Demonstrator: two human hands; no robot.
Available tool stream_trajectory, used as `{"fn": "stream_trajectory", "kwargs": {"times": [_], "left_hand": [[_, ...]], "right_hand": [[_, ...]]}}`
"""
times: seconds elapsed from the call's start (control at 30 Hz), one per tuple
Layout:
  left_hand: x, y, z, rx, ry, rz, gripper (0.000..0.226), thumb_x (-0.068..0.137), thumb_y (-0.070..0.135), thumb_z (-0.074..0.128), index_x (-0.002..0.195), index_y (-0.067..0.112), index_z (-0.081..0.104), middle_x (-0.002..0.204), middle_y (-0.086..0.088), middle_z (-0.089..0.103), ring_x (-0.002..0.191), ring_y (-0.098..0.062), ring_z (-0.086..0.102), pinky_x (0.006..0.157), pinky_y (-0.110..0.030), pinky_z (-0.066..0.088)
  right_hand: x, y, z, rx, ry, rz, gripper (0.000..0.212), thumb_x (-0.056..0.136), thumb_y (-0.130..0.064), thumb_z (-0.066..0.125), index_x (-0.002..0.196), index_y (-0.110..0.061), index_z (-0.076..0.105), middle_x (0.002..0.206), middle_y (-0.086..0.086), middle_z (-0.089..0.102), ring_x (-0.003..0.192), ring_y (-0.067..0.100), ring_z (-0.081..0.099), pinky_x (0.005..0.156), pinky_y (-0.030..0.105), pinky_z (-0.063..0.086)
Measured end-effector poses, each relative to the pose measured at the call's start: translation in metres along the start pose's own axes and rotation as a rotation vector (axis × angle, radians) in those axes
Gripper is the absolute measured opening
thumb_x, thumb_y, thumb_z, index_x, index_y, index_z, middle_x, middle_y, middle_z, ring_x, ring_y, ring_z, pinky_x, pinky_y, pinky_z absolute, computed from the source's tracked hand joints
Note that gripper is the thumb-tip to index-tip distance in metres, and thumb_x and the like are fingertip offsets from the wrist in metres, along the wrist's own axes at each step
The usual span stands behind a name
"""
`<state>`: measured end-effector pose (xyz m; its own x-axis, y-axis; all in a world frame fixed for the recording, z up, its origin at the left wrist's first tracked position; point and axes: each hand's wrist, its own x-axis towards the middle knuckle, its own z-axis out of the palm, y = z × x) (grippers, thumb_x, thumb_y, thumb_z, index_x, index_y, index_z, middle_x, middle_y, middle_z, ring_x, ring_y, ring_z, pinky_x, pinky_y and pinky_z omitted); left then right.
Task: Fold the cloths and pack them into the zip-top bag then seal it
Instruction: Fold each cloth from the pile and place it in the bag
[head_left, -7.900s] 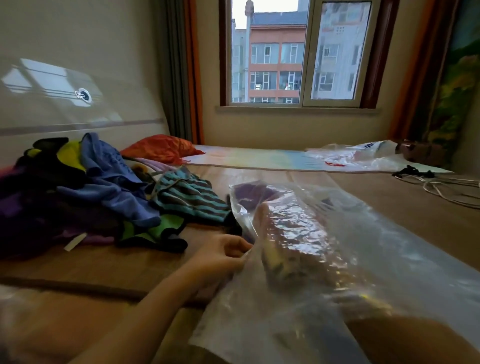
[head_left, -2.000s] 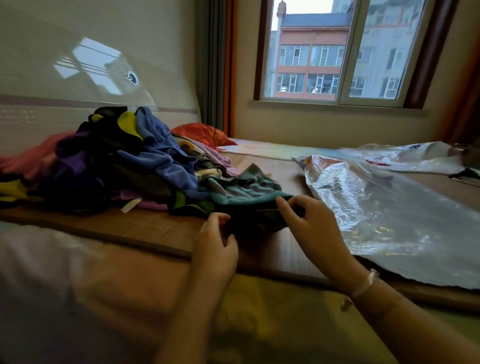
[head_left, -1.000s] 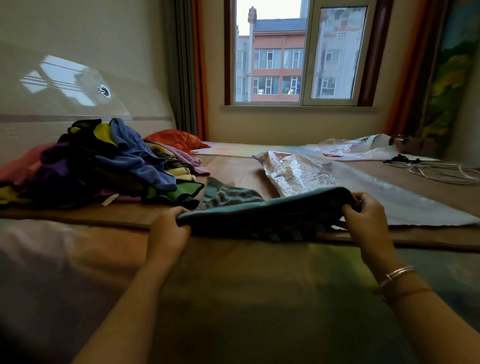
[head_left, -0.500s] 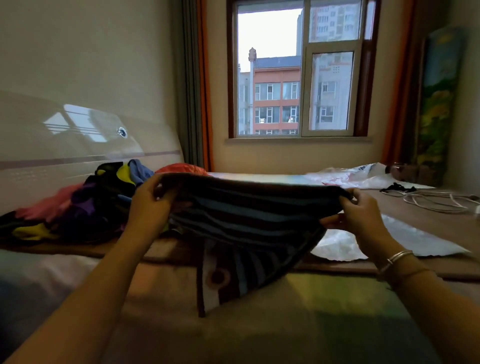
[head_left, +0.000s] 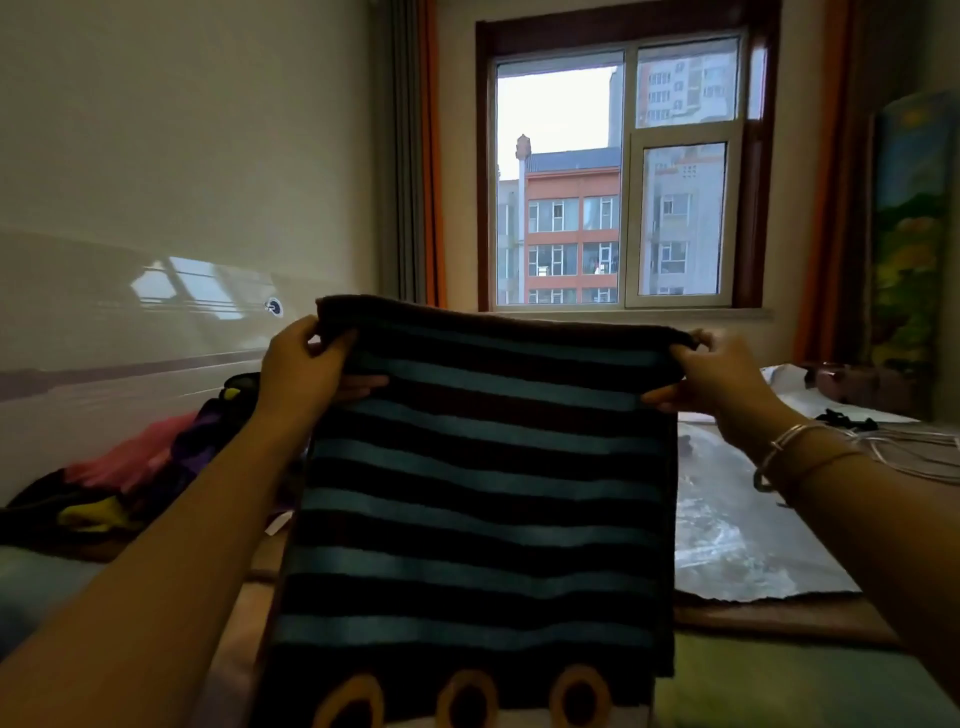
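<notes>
While the striped towel (head_left: 483, 493) hangs full length in front of the window (head_left: 615, 176), the left hand (head_left: 304, 371) pinches its top left corner and the right hand (head_left: 719, 376) pinches the top right corner, the two held well apart so the cloth is stretched flat. Teal and dark bands run across it, with orange rings along the lower edge. This looks like the opening of a fold: the cloth is spread and squared, not yet doubled. Bringing the two corners together, or laying it down and halving it, seems the next move. Behind it to the right, the zip-top bag (head_left: 737, 525) lies flat on the bed surface, and the unfolded cloth pile (head_left: 119, 478) waits on the left.
</notes>
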<state>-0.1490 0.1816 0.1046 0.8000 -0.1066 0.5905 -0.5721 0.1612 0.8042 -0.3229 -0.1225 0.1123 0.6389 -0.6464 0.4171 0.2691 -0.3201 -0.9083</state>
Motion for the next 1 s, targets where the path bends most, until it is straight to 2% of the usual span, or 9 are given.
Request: {"fn": "stream_trajectory", "kwargs": {"times": [0.17, 0.27, 0.33, 0.47, 0.57, 0.63, 0.77, 0.9, 1.0], "left_hand": [[0.023, -0.055, 0.006, -0.078, -0.03, -0.161, 0.031, 0.099, 0.018, 0.05, 0.13, 0.012, 0.05, 0.122, -0.01, 0.06, 0.08, -0.026, 0.072, 0.067, -0.029, 0.061], [0.033, -0.089, 0.009, -0.178, -0.046, -0.201, 0.03, 0.099, 0.014, 0.049, 0.127, 0.005, 0.052, 0.121, -0.016, 0.061, 0.1, -0.031, 0.067, 0.077, -0.032, 0.059], [0.029, -0.113, 0.01, -0.194, -0.044, -0.24, 0.023, 0.099, 0.009, 0.044, 0.117, 0.0, 0.056, 0.113, -0.017, 0.063, 0.099, -0.026, 0.066, 0.082, -0.034, 0.058], [0.0, -0.165, 0.001, -0.174, -0.029, -0.395, 0.031, 0.094, -0.003, 0.039, 0.12, -0.013, 0.052, 0.117, -0.032, 0.059, 0.097, -0.033, 0.065, 0.078, -0.035, 0.059], [-0.032, -0.178, -0.009, -0.269, 0.017, -0.474, 0.021, 0.096, 0.008, 0.042, 0.106, -0.003, 0.057, 0.086, -0.023, 0.062, 0.063, -0.02, 0.067, 0.053, -0.029, 0.056], [-0.052, -0.177, -0.014, -0.315, 0.065, -0.481, 0.02, 0.098, 0.015, 0.041, 0.1, 0.002, 0.057, 0.081, -0.016, 0.062, 0.06, -0.018, 0.066, 0.043, -0.026, 0.053], [-0.087, -0.18, -0.031, -0.278, 0.135, -0.51, 0.021, 0.099, 0.015, 0.037, 0.092, 0.009, 0.056, 0.09, -0.013, 0.066, 0.082, -0.024, 0.065, 0.062, -0.031, 0.059], [-0.112, -0.205, -0.044, 0.015, 0.101, -0.641, 0.024, 0.096, 0.014, 0.036, 0.08, 0.01, 0.053, 0.087, -0.008, 0.07, 0.089, -0.029, 0.062, 0.068, -0.04, 0.05], [-0.113, -0.211, -0.045, 0.361, 0.04, -0.635, 0.013, 0.097, 0.023, 0.047, 0.101, 0.012, 0.053, 0.107, -0.014, 0.063, 0.098, -0.031, 0.06, 0.086, -0.05, 0.052]], "right_hand": [[0.037, 0.033, 0.028, 0.037, -0.047, 0.03, 0.028, 0.097, -0.002, 0.047, 0.125, 0.003, 0.046, 0.115, 0.019, 0.055, 0.073, 0.026, 0.065, 0.053, 0.026, 0.058], [0.057, 0.061, 0.044, 0.129, -0.037, -0.008, 0.009, 0.095, 0.001, 0.049, 0.096, -0.005, 0.055, 0.105, 0.018, 0.058, 0.099, 0.032, 0.061, 0.069, 0.028, 0.06], [0.059, 0.086, 0.049, 0.146, -0.05, -0.004, 0.015, 0.094, 0.002, 0.048, 0.088, -0.01, 0.055, 0.093, 0.01, 0.058, 0.097, 0.028, 0.059, 0.072, 0.026, 0.059], [0.031, 0.133, 0.046, 0.039, -0.082, 0.001, 0.018, 0.09, 0.007, 0.046, 0.099, -0.003, 0.058, 0.082, 0.002, 0.057, 0.077, 0.012, 0.058, 0.068, 0.019, 0.052], [-0.004, 0.152, 0.036, 0.049, -0.124, 0.008, 0.021, 0.086, 0.012, 0.045, 0.091, 0.001, 0.062, 0.078, 0.008, 0.059, 0.072, 0.013, 0.061, 0.07, 0.02, 0.054], [-0.029, 0.154, 0.03, 0.1, -0.132, 0.04, 0.024, 0.085, 0.012, 0.043, 0.078, 0.003, 0.063, 0.073, 0.012, 0.06, 0.073, 0.019, 0.063, 0.072, 0.023, 0.056], [-0.072, 0.167, 0.019, 0.062, -0.184, 0.092, 0.04, 0.087, 0.003, 0.044, 0.061, -0.014, 0.069, 0.07, 0.005, 0.07, 0.07, 0.017, 0.069, 0.062, 0.023, 0.057], [-0.083, 0.198, 0.016, -0.158, -0.217, 0.372, 0.007, 0.079, -0.006, 0.062, 0.073, -0.006, 0.066, 0.088, 0.019, 0.07, 0.06, 0.02, 0.067, 0.053, 0.03, 0.054], [-0.094, 0.212, 0.008, -0.486, -0.15, 0.098, 0.02, 0.095, -0.02, 0.053, 0.079, -0.009, 0.058, 0.084, 0.012, 0.063, 0.072, 0.023, 0.062, 0.059, 0.035, 0.05]]}}
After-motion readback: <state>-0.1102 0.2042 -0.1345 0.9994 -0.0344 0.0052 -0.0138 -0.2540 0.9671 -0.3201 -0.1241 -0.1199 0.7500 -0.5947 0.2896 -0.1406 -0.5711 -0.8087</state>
